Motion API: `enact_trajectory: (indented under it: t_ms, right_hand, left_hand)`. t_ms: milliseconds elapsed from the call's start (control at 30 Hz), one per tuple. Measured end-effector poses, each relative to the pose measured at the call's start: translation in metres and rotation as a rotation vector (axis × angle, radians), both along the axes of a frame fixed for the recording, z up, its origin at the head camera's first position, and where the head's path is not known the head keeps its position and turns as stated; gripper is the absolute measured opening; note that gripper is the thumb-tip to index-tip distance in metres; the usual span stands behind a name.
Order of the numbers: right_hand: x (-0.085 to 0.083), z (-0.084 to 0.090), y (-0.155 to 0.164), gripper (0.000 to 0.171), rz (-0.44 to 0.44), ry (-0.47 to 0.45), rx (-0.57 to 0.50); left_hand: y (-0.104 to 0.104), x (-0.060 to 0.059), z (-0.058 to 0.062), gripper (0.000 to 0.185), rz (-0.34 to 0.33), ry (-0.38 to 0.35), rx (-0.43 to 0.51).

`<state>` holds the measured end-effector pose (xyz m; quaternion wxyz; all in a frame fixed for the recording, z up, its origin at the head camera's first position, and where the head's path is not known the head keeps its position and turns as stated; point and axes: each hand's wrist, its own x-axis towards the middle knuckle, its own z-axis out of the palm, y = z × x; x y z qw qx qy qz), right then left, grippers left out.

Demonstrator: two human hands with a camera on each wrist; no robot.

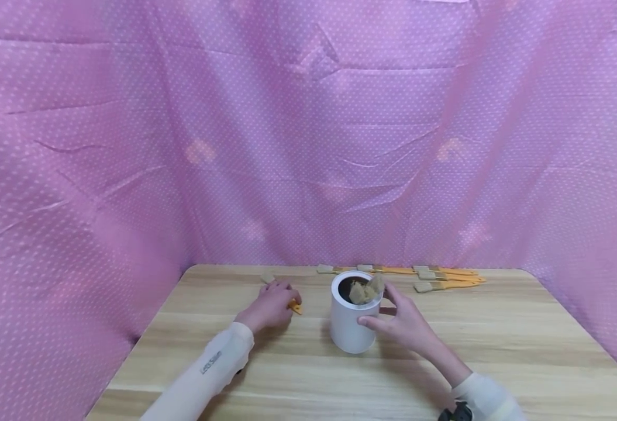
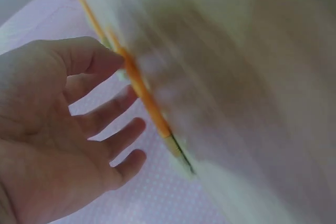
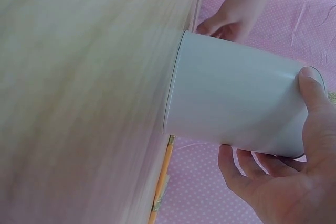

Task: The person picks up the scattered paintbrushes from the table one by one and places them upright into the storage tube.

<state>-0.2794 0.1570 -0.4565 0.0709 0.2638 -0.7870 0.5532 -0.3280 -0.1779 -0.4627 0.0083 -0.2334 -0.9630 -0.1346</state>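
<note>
The right hand (image 1: 403, 324) gripped a white cup (image 1: 351, 318) already holding two brushes (image 1: 366, 289). The left hand (image 1: 270, 305), fingers loose, touched another brush (image 1: 295, 306). Several more brushes (image 1: 445, 276) remained along the counter's (image 1: 497, 345) far edge.

We can make out just one piece of writing here: a short grey word printed lengthwise on the pale left sleeve (image 1: 210, 365), low in the head view, left of centre. It looks to us like "Lets Slim", though the letters are small and we can't be sure of them. The white cup (image 1: 351, 318) at centre shows us no label, and both wrist views give us nothing to read.
</note>
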Motion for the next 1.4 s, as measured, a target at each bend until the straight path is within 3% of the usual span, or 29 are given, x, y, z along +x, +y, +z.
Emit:
enact_trajectory:
  t_ms: [200, 300, 467, 567, 700, 933, 1100, 1200, 1267, 1400]
  right_hand:
    - [0.000, 0.001, 0.004, 0.082, -0.006, 0.000, -0.003]
    - [0.001, 0.001, 0.006, 0.082, -0.015, 0.005, -0.010]
    - [0.004, 0.001, 0.005, 0.084, -0.019, -0.011, -0.012]
    - [0.006, 0.001, 0.003, 0.086, -0.017, -0.009, -0.010]
    - [0.005, 0.002, 0.003, 0.086, -0.008, 0.009, -0.013]
    - [0.006, 0.006, 0.003, 0.085, -0.007, 0.010, -0.002]
    - [0.006, 0.006, 0.002, 0.086, -0.002, 0.012, 0.001]
    - [0.006, 0.005, 0.001, 0.085, -0.002, 0.004, 0.004]
    - [0.006, 0.004, 0.001, 0.086, -0.002, -0.002, 0.004]
    - [0.006, 0.003, 0.000, 0.087, 0.001, 0.001, 0.001]
  left_hand:
    - [-0.013, 0.003, 0.007, 0.023, 0.101, -0.009, 0.015]
    - [-0.013, -0.002, 0.008, 0.033, 0.206, -0.016, 0.097]
    - [-0.014, -0.012, 0.007, 0.029, 0.418, -0.087, 0.199]
    - [-0.018, -0.016, 0.006, 0.030, 0.486, -0.132, 0.222]
    - [-0.027, -0.019, 0.009, 0.023, 0.500, -0.164, 0.251]
    - [-0.047, -0.022, 0.008, 0.022, 0.424, -0.161, 0.345]
    - [-0.057, -0.023, 0.002, 0.009, 0.430, -0.355, 0.621]
    - [-0.059, -0.020, 0.001, 0.027, 0.434, -0.474, 0.784]
    - [-0.058, -0.018, 0.000, 0.037, 0.401, -0.519, 0.844]
    - [-0.051, -0.010, 0.001, 0.038, 0.298, -0.590, 0.940]
